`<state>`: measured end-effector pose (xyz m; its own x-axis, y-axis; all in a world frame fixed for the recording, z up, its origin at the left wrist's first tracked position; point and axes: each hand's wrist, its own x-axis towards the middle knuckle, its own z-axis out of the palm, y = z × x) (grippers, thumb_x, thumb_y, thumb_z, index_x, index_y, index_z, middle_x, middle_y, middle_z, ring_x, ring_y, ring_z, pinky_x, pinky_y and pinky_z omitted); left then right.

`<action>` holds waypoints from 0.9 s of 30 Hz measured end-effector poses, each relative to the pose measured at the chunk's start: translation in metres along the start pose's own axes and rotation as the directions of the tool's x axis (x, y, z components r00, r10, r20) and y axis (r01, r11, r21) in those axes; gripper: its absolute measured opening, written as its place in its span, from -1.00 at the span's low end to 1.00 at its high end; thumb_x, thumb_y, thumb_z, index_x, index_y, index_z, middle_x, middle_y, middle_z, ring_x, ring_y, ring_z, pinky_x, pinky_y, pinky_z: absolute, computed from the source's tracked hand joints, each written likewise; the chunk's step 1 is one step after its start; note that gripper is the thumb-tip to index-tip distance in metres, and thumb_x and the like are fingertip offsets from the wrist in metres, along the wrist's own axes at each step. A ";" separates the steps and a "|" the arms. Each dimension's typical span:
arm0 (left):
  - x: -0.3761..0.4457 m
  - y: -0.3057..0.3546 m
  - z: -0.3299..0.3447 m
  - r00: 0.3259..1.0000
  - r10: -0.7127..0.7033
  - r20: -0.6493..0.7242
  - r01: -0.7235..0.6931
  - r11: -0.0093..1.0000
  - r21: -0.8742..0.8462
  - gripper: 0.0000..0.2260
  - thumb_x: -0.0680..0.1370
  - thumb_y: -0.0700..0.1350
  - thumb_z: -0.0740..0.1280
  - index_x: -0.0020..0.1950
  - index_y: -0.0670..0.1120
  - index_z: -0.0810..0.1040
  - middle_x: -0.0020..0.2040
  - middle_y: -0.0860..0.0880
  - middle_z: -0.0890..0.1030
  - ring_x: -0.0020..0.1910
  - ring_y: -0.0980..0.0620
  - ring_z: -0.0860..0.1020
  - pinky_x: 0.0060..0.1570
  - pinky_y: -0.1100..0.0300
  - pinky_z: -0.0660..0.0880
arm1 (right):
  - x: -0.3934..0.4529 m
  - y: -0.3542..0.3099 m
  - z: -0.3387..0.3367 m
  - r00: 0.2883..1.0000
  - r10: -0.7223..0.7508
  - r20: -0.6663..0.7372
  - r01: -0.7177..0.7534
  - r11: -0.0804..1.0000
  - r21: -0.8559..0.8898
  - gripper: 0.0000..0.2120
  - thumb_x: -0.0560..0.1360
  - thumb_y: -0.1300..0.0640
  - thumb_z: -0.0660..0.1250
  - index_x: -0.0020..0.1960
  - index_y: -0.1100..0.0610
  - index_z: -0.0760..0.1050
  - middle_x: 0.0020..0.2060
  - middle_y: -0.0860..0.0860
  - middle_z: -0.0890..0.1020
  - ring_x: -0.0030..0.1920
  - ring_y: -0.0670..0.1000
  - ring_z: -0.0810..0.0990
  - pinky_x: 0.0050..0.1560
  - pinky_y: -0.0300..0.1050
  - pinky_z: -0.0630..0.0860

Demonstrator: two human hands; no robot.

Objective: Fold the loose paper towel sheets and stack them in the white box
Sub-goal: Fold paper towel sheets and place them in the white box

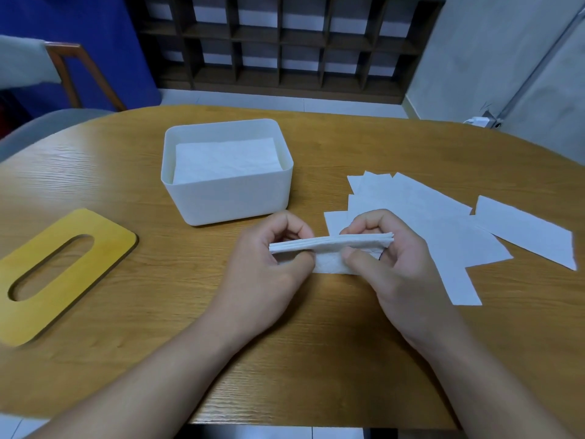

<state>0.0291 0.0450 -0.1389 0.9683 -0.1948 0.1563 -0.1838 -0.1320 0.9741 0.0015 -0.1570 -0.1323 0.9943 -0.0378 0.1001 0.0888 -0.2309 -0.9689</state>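
A folded paper towel sheet [329, 248] is held just above the table in front of me. My left hand [272, 267] pinches its left end and my right hand [395, 264] pinches its right end, thumbs under the layered edge. The white box [231, 198] stands beyond my left hand, with folded sheets [226, 160] lying flat inside it. Several loose paper towel sheets [443, 223] lie spread on the table to the right, partly behind my right hand.
A yellow wooden lid [63, 274] with an oval slot lies flat at the left of the wooden table [158, 312]. A grey chair back [41, 125] stands at the table's far left edge. A dark shelf unit [285, 42] is against the far wall.
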 end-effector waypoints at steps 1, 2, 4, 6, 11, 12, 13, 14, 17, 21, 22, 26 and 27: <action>0.001 0.000 -0.001 1.000 -0.010 -0.014 0.010 1.000 -0.013 -0.79 0.52 -0.42 0.45 -0.08 -0.12 0.63 -0.22 -0.01 0.62 -0.26 0.09 0.49 -0.18 0.19 0.42 | -0.001 -0.001 0.000 1.000 0.008 0.001 -0.008 1.000 -0.003 -0.84 0.59 0.15 0.49 0.14 0.04 0.60 -0.06 0.12 0.66 -0.03 0.29 0.62 -0.04 0.35 0.57; 0.001 0.000 -0.001 0.999 -0.021 -0.026 0.020 0.999 -0.031 -0.80 0.53 -0.42 0.45 -0.08 -0.12 0.62 -0.22 0.01 0.62 -0.26 0.10 0.50 -0.17 0.20 0.42 | -0.001 -0.002 0.000 1.000 0.016 0.002 -0.016 1.000 -0.004 -0.84 0.62 0.17 0.50 0.17 0.03 0.61 -0.06 0.08 0.68 -0.02 0.22 0.65 -0.02 0.31 0.59; 0.001 0.000 -0.002 0.998 -0.036 -0.046 0.032 0.997 -0.076 -0.81 0.54 -0.42 0.45 -0.06 -0.14 0.61 -0.21 0.01 0.62 -0.25 0.10 0.50 -0.17 0.20 0.44 | -0.003 -0.004 0.003 1.000 0.021 0.011 -0.021 1.000 -0.013 -0.81 0.65 0.18 0.50 0.23 0.01 0.60 -0.03 0.01 0.73 0.02 0.07 0.72 0.09 0.25 0.65; 0.001 0.002 -0.003 0.997 -0.040 -0.061 0.033 0.993 -0.111 -0.81 0.54 -0.43 0.45 -0.03 -0.15 0.61 -0.19 -0.02 0.63 -0.24 0.09 0.52 -0.18 0.20 0.47 | -0.006 -0.007 0.008 0.999 0.020 0.031 -0.019 0.999 -0.031 -0.78 0.67 0.15 0.48 0.28 0.02 0.58 0.05 0.02 0.76 0.10 0.07 0.74 0.18 0.27 0.66; -0.004 0.007 -0.004 0.995 -0.026 -0.095 0.018 0.996 -0.086 -0.80 0.56 -0.32 0.51 0.07 -0.06 0.64 -0.07 0.02 0.69 -0.11 0.08 0.63 -0.08 0.20 0.54 | -0.013 -0.020 0.021 1.000 0.019 -0.002 -0.019 0.999 -0.035 -0.84 0.70 0.15 0.42 0.27 0.01 0.61 0.04 0.00 0.78 0.07 0.07 0.76 0.15 0.24 0.67; -0.005 0.007 -0.005 0.994 -0.017 -0.106 0.010 0.998 -0.069 -0.81 0.56 -0.30 0.53 0.07 -0.04 0.64 -0.06 0.05 0.69 -0.08 0.08 0.64 -0.05 0.20 0.54 | -0.016 -0.023 0.023 1.000 0.018 -0.009 -0.018 0.999 -0.046 -0.83 0.70 0.14 0.42 0.27 -0.01 0.62 0.04 -0.02 0.78 0.06 0.05 0.76 0.13 0.18 0.68; -0.006 0.008 -0.007 0.993 -0.009 -0.116 0.002 0.998 -0.057 -0.81 0.56 -0.28 0.53 0.06 -0.03 0.65 -0.07 0.07 0.69 -0.07 0.09 0.64 -0.04 0.21 0.54 | -0.018 -0.026 0.024 1.000 0.016 -0.019 -0.017 0.998 -0.060 -0.82 0.69 0.12 0.43 0.28 -0.02 0.62 0.05 -0.04 0.78 0.06 0.02 0.76 0.11 0.12 0.68; -0.006 0.010 -0.009 0.992 -0.005 -0.124 -0.001 0.999 -0.051 -0.82 0.56 -0.27 0.54 0.05 -0.02 0.65 -0.07 0.08 0.69 -0.07 0.10 0.65 -0.05 0.22 0.55 | -0.021 -0.028 0.025 0.999 0.013 -0.039 -0.016 0.997 -0.080 -0.80 0.68 0.10 0.43 0.29 -0.04 0.61 0.06 -0.07 0.77 0.07 -0.01 0.76 0.08 0.06 0.69; -0.008 0.015 -0.017 0.992 -0.003 -0.130 -0.003 0.999 -0.050 -0.84 0.57 -0.22 0.55 0.04 0.01 0.65 -0.10 0.10 0.70 -0.10 0.11 0.67 -0.11 0.22 0.56 | -0.025 -0.036 0.026 0.992 -0.001 -0.128 -0.007 0.998 -0.059 -0.84 0.66 0.13 0.45 0.23 -0.03 0.63 0.05 -0.11 0.78 0.07 -0.04 0.76 0.01 -0.05 0.69; -0.008 0.025 -0.028 0.985 0.029 -0.171 -0.038 0.998 -0.046 -0.79 0.58 -0.20 0.56 0.09 0.06 0.64 -0.04 0.11 0.72 -0.02 0.07 0.70 -0.06 0.12 0.61 | -0.019 -0.050 0.026 0.986 -0.032 -0.161 0.038 0.999 0.032 -0.84 0.65 0.32 0.44 0.18 0.12 0.64 0.06 0.01 0.81 0.11 0.05 0.80 0.12 0.08 0.70; -0.008 0.028 -0.031 0.982 0.045 -0.186 -0.054 0.998 -0.041 -0.75 0.58 -0.19 0.56 0.15 0.09 0.63 0.00 0.12 0.72 0.00 0.06 0.71 -0.05 0.10 0.62 | -0.014 -0.054 0.026 0.986 -0.037 -0.161 0.044 0.998 0.037 -0.83 0.64 0.34 0.44 0.18 0.14 0.64 0.06 0.01 0.81 0.11 0.05 0.81 0.13 0.05 0.72; -0.005 0.040 -0.052 0.970 0.115 -0.215 -0.113 0.993 0.021 -0.49 0.63 -0.12 0.51 0.47 0.25 0.42 0.03 0.14 0.68 0.00 0.03 0.71 -0.05 0.09 0.68 | 0.011 -0.075 0.030 0.991 -0.045 -0.130 0.054 0.996 0.065 -0.80 0.64 0.36 0.44 0.21 0.15 0.64 0.08 0.01 0.82 0.12 0.05 0.81 0.12 -0.09 0.72; -0.003 0.042 -0.059 0.956 0.146 -0.254 -0.136 0.989 0.059 -0.46 0.64 -0.15 0.50 0.48 0.26 0.39 0.04 0.19 0.64 -0.05 0.02 0.69 -0.08 0.22 0.63 | 0.018 -0.081 0.033 0.992 -0.047 -0.119 0.054 0.997 0.060 -0.80 0.65 0.35 0.44 0.23 0.15 0.64 0.09 0.01 0.82 0.12 0.04 0.81 0.12 -0.08 0.73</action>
<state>0.0289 0.0975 -0.0884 0.9418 0.0412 0.3337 -0.3233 -0.1616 0.9324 0.0140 -0.1067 -0.0594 0.9749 -0.1424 0.1712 0.1457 -0.1740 -0.9739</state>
